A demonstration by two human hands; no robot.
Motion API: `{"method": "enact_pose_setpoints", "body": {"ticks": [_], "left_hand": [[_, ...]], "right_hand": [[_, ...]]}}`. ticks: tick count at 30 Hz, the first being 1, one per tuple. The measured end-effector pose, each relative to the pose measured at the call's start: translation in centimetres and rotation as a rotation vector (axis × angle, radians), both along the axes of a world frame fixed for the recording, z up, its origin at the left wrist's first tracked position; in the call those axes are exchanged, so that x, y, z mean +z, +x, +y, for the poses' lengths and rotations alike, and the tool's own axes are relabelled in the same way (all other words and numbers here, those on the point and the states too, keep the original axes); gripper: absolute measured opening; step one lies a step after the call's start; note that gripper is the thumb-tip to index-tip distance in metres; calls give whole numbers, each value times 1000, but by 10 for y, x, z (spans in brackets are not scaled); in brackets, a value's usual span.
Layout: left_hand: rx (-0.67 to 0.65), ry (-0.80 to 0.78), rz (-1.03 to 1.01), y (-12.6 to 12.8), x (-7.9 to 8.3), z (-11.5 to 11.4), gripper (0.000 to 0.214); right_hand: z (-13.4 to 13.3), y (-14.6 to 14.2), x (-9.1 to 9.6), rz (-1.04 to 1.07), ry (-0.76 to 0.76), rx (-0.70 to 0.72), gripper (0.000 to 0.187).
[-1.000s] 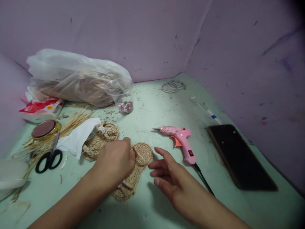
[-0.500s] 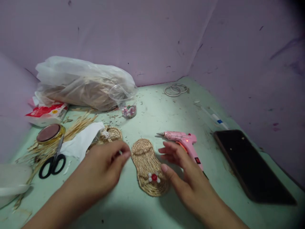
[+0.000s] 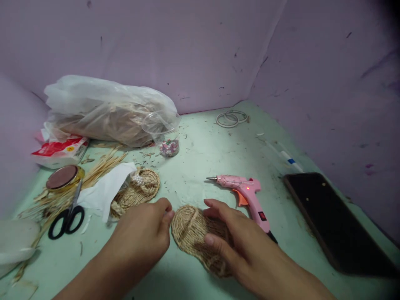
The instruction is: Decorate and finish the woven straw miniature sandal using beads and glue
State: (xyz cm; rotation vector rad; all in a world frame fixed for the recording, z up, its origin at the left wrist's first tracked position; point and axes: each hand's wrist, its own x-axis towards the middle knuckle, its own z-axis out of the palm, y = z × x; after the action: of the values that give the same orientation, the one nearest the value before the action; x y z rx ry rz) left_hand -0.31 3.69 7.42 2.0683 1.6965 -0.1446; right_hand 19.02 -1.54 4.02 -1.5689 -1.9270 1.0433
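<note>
A small woven straw slipper (image 3: 189, 233) lies slanted on the table between my hands. My right hand (image 3: 240, 243) is around its right side, thumb over the top and fingers along the far edge; the bead flower is hidden from sight. My left hand (image 3: 145, 229) is closed in a pinch beside the slipper's rounded far end; what its fingertips hold, if anything, cannot be made out. Behind my left hand lies a second straw slipper (image 3: 133, 198) with white beads, partly under white paper (image 3: 104, 187). A pink glue gun (image 3: 240, 183) with a lit red light lies past my right hand.
Black-handled scissors (image 3: 67, 221), a round lidded jar (image 3: 64, 177) and loose straw (image 3: 101, 166) lie at the left. A plastic bag of straw (image 3: 109, 112) and a clear cup of beads (image 3: 169, 146) stand behind. At the right lies a phone (image 3: 334, 221).
The slipper has turned and shifted toward me. My right hand has moved over its side, covering the bead flower. My left hand has drawn slightly nearer to me, uncovering more of the second slipper.
</note>
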Motion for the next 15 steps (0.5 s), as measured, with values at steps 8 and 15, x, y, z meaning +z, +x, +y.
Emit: {"method": "enact_pose_setpoints", "body": {"ticks": [8,15], "left_hand": [[16,92,-142,22,-3,-19,36],[-17,111,-245,21,-17,-9,22]], "right_hand": [[14,46,8,-536,167,-477,37],[22,47,-6,-692,12,-426,36]]}}
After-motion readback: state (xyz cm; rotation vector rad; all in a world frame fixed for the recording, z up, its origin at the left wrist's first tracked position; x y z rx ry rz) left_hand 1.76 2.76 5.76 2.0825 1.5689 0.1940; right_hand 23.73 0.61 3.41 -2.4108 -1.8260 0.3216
